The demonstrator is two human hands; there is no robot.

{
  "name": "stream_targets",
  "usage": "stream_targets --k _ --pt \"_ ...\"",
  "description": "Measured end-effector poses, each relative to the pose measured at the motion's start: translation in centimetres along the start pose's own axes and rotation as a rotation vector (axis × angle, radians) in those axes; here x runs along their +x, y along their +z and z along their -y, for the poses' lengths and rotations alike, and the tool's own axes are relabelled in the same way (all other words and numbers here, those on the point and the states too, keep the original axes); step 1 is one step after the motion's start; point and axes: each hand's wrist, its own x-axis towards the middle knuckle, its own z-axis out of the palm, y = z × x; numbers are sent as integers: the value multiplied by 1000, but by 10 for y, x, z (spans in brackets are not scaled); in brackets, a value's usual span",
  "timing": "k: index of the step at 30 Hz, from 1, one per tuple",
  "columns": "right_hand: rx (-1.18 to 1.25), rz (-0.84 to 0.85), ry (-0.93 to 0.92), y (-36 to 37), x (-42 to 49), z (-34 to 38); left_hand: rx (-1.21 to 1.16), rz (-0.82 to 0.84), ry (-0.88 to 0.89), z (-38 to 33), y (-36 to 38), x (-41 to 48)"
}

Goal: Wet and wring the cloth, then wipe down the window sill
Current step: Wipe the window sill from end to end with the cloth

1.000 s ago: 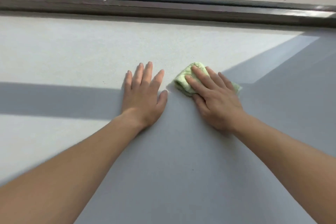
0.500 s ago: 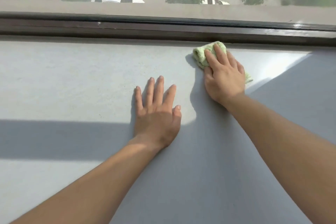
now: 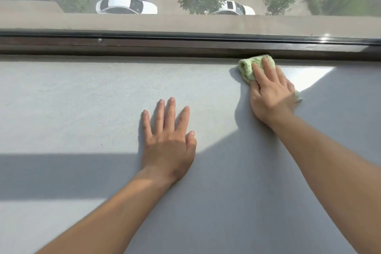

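A folded light green cloth (image 3: pixel 248 68) lies on the wide grey window sill (image 3: pixel 86 99), right against the dark window frame. My right hand (image 3: pixel 270 93) presses flat on the cloth, fingers pointing toward the frame; most of the cloth is hidden under the palm, with a corner showing at the hand's right. My left hand (image 3: pixel 170 140) rests flat on the bare sill with fingers spread, nearer to me and left of the cloth, holding nothing.
The dark brown window frame (image 3: pixel 144 44) runs across the far edge of the sill, with glass above it. Sunlit patches and shadow bands cross the sill. Open sill stretches to the left and toward me.
My right hand has pushed the cloth away from me, from beside my left hand up to the window frame. My left hand stays flat on the sill.
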Motion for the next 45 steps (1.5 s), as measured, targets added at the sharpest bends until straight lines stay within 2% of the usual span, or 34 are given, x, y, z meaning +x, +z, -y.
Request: stream_targets --k 2,6,7,9,11,12,13,16,18,20,23,24,26,29,31,32,35,36,38,42,43,45 --pt "-6 -6 7 8 -19 18 -3 4 -10 -2 -2 0" --pt "-58 58 -402 3 -49 -2 -88 -1 44 -22 -8 -11" --pt "-58 70 -388 -1 -39 -16 -105 -8 69 -30 -8 -18" --pt "-39 34 -183 -6 -19 -31 -115 11 80 -43 -2 -32" --pt "-10 -17 23 -6 -17 -22 -71 29 58 -49 8 -41" --pt "-4 -18 42 -4 -26 -11 -32 24 52 -49 11 -42" --pt "-7 -6 -1 -1 -43 -4 2 20 48 -49 13 -42" --pt "-67 69 -344 -1 -100 -4 35 13 47 -51 15 -38" --pt "-87 154 -493 -8 -108 -22 41 17 47 -53 14 -39" --pt "-83 182 -436 -14 -88 -38 41 13 43 -53 14 -40" --pt "14 138 -93 -16 -66 -40 23 -3 45 -51 14 -41" --pt "26 118 -44 -15 -72 -32 -5 -23 51 -51 12 -41" --pt "19 105 -105 -8 -108 -18 -94 -90 88 -52 8 -42" --pt "-24 152 -427 -8 -182 -23 -197 -218 72 -51 4 -61" --pt "-35 201 -528 -15 -182 -46 -216 -211 8 -54 5 -85" --pt "-44 206 -491 -19 -171 -56 -201 -184 -8 -58 6 -99" --pt "-8 193 -179 -27 -139 -62 -158 -79 -22 -69 13 -136" --pt "-1 169 -129 -26 -142 -55 -144 -50 -27 -70 17 -143" --pt "-13 148 -176 -17 -175 -40 -83 -32 -18 -70 24 -152" --pt "-27 203 -537 -16 -243 -56 -26 -24 -25 -71 25 -152" --pt "-29 222 -570 -20 -237 -67 -23 -16 -32 -72 25 -153" --pt "-36 236 -455 -28 -213 -84 -16 -6 -42 -74 24 -153"
